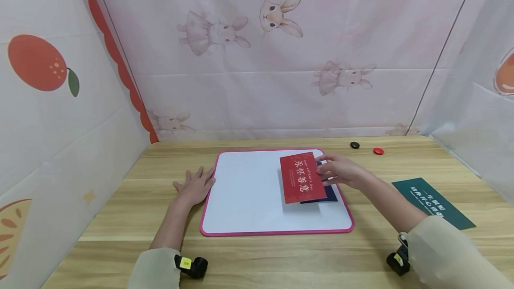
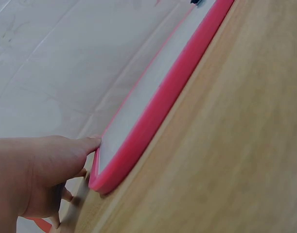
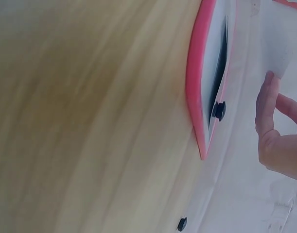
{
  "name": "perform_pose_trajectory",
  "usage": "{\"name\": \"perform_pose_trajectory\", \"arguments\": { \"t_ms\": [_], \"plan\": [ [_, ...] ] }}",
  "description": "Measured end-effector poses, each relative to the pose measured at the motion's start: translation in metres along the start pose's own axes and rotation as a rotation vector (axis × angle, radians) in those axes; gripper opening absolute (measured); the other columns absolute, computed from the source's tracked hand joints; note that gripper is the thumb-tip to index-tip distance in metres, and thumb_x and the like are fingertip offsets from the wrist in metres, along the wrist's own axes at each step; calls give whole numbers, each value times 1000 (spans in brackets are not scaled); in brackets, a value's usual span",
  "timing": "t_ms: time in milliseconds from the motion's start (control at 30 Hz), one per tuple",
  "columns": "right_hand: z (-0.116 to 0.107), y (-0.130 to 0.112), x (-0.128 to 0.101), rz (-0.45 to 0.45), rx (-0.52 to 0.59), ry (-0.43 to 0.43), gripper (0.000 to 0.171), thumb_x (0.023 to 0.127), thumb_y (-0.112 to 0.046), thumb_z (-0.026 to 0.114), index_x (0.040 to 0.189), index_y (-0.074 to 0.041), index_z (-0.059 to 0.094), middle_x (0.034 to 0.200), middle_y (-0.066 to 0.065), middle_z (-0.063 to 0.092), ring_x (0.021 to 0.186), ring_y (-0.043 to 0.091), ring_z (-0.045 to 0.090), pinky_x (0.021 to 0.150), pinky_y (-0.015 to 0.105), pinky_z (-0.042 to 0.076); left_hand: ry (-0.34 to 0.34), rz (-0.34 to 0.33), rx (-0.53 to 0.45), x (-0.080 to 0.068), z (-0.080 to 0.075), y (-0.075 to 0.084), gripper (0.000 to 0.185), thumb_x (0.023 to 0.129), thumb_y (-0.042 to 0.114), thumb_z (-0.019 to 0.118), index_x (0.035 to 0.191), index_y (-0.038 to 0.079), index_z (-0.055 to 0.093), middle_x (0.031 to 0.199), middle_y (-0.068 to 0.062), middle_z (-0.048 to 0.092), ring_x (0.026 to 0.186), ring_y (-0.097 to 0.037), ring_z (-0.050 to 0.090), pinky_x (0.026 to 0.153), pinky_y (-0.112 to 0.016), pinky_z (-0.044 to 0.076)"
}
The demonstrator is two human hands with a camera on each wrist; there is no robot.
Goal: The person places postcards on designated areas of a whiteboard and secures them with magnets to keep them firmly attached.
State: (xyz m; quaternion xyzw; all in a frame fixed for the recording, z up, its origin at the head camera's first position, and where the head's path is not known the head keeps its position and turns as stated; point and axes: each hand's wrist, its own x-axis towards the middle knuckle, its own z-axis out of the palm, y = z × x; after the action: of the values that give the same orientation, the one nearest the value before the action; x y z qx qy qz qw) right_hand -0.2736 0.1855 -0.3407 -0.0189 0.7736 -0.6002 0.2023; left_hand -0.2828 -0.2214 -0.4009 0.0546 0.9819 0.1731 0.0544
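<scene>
A whiteboard [image 1: 245, 195] with a pink rim lies flat on the table. My right hand [image 1: 344, 171] pinches the right edge of a red card [image 1: 302, 177] with white lettering, held above the board's right side. In the right wrist view the card's pale back [image 3: 277, 51] shows at the fingertips. Partly hidden beneath it, a dark blue card [image 1: 331, 195] is on the board, with a black round magnet [image 3: 219, 111] at its edge. My left hand [image 1: 196, 188] rests on the table with fingers spread, its thumb [image 2: 92, 143] touching the board's left rim.
A green card [image 1: 431, 202] with white lettering lies on the table at the right, partly behind the right sleeve. At the back right are a black round piece [image 1: 354, 145] and a red one [image 1: 378, 150]. Printed cloth walls [image 1: 261, 97] enclose the table's back and sides.
</scene>
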Motion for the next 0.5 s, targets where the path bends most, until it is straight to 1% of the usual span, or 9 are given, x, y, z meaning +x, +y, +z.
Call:
{"name": "perform_pose_trajectory", "arguments": {
  "t_ms": [200,367,500],
  "plan": [
    [6,-3,6,-3,5,-15,52,90,-5,52,136,5,28,111,21,54,92,27,61,76,36,51,0,0,0,0,0,-1,52,100,38,30,146,15,25,148,-23,12,129,-52,-4,86,-75,-9],
    [11,-5,8,-10,3,-17,52,90,-5,52,135,6,30,109,21,56,91,26,62,76,37,51,3,6,0,0,0,-1,52,100,38,30,146,15,25,148,-23,13,129,-53,-3,86,-75,-8],
    [14,-5,11,-12,2,-3,50,90,-5,53,134,5,32,108,21,57,89,25,63,76,38,52,4,8,5,0,0,-1,52,100,38,30,146,15,25,148,-23,13,129,-53,-3,86,-75,-8]
  ]
}}
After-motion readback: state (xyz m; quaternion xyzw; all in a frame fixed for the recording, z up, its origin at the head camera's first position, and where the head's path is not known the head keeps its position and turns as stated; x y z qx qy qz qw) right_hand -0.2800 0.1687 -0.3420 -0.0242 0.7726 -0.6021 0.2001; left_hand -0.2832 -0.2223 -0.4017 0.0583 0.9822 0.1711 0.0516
